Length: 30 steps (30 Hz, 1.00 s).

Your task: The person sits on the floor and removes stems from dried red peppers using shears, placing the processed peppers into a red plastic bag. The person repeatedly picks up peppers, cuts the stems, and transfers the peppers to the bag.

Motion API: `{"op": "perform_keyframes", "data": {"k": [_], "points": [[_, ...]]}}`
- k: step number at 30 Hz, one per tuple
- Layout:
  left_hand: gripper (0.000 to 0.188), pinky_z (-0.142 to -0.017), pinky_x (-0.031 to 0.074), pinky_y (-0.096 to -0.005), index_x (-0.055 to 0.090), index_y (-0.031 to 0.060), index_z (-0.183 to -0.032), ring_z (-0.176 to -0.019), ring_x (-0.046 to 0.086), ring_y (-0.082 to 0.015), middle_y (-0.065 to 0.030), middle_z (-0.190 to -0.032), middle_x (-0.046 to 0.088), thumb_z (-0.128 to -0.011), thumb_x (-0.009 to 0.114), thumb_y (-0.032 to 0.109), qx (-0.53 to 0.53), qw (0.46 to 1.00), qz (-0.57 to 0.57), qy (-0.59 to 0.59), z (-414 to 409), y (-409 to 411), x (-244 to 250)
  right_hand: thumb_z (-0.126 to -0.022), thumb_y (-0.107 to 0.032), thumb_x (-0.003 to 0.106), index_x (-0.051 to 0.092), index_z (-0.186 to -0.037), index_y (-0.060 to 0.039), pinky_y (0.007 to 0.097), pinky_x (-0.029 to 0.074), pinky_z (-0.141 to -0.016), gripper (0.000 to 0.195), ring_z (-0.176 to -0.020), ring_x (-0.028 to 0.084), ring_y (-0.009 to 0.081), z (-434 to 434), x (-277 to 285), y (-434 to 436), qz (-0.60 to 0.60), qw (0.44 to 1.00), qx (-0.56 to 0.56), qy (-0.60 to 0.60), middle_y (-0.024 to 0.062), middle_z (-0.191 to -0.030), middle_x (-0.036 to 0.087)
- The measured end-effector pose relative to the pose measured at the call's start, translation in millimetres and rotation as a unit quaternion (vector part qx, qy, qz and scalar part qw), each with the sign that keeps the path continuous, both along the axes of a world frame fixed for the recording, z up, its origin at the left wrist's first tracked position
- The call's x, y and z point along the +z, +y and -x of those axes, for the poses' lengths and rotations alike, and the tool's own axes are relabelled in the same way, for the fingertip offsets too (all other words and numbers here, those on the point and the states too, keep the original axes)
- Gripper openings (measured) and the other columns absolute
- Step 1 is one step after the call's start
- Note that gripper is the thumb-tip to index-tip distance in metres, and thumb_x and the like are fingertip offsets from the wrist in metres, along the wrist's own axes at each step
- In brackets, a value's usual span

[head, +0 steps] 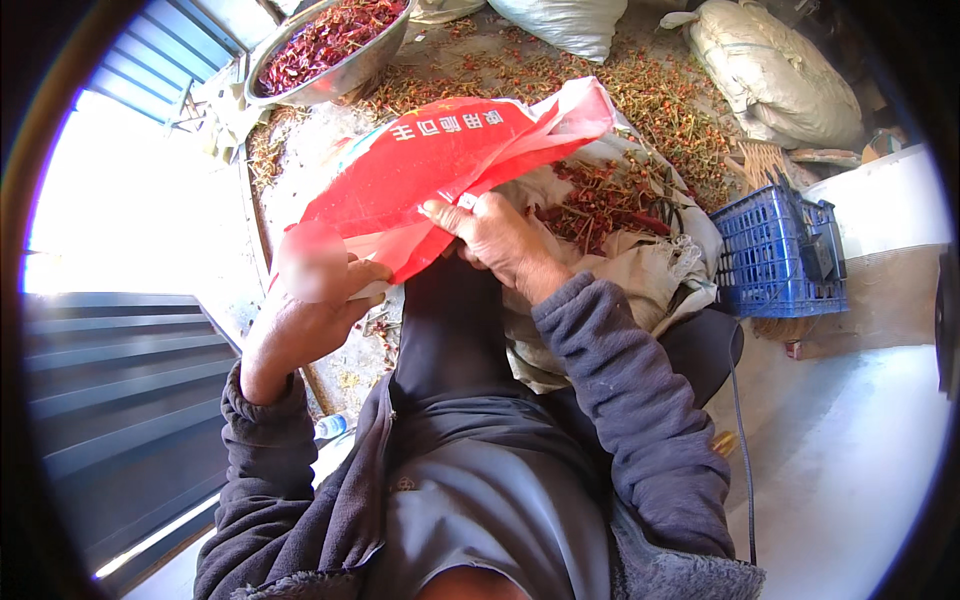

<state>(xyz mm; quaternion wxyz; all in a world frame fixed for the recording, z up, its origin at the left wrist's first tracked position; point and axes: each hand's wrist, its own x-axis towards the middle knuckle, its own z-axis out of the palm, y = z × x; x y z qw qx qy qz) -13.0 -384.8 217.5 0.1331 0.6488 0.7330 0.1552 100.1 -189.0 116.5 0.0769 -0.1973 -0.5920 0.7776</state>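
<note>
A red plastic bag (390, 180) with white printed writing stretches across the space in front of me, above my dark trousers. Its near left edge is pinched in my left hand (315, 300), part of which is blurred. My right hand (499, 240) grips the bag's near edge farther right, thumb on top. The bag's far right end is whitish and crumpled. Beyond my right hand, dried red chillies and stems (611, 199) lie on an opened pale woven sack (645, 281). What the bag contains, if anything, is hidden.
A metal basin (360, 71) heaped with dried red chillies stands at the far left. Chilli stems (667, 112) litter the floor. Full woven sacks (780, 71) (562, 22) sit at the back. A blue plastic crate (780, 255) is at right; a plastic bottle (330, 427) lies left.
</note>
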Motion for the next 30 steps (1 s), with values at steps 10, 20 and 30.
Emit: {"op": "perform_keyframes", "data": {"k": [10, 20, 30], "points": [[0.073, -0.090, 0.049, -0.0488, 0.039, -0.0006, -0.146, -0.109, 0.062, -0.0438, -0.0293, -0.120, 0.062, -0.088, 0.071, 0.030, 0.260, 0.949, 0.018, 0.179, 82.9, 29.4, -80.7, -0.091, -0.028, 0.065, 0.066, -0.075, 0.0027, 0.0361, 0.045, -0.055, 0.035, -0.054, 0.058, 0.0197, 20.9, -73.7, -5.9, 0.011, 0.996, -0.068, -0.057, 0.0085, -0.062, 0.063], [0.074, -0.100, 0.047, -0.0407, 0.040, 0.0002, -0.147, -0.119, 0.060, -0.0340, -0.0218, -0.137, 0.057, -0.089, 0.072, 0.033, 0.339, 0.931, -0.133, -0.010, 77.3, 134.8, -92.1, -0.093, -0.030, 0.064, 0.067, -0.077, -0.0030, 0.0362, 0.042, -0.050, 0.032, -0.054, 0.059, 0.0194, 2.7, -139.1, 21.2, -0.029, 0.983, -0.154, -0.091, 0.0061, -0.065, 0.064], [0.025, -0.083, 0.052, -0.0441, 0.066, 0.0009, -0.109, -0.098, 0.065, -0.0365, -0.0191, -0.104, 0.067, -0.085, 0.066, 0.008, -0.013, 0.996, -0.080, -0.049, -118.3, 208.3, -226.4, -0.087, -0.025, 0.061, 0.073, -0.104, -0.0145, 0.0468, 0.054, -0.081, 0.023, -0.099, 0.068, 0.0348, -192.9, -166.9, 142.8, -0.531, 0.744, 0.187, -0.358, 0.0122, -0.105, 0.071]]}}
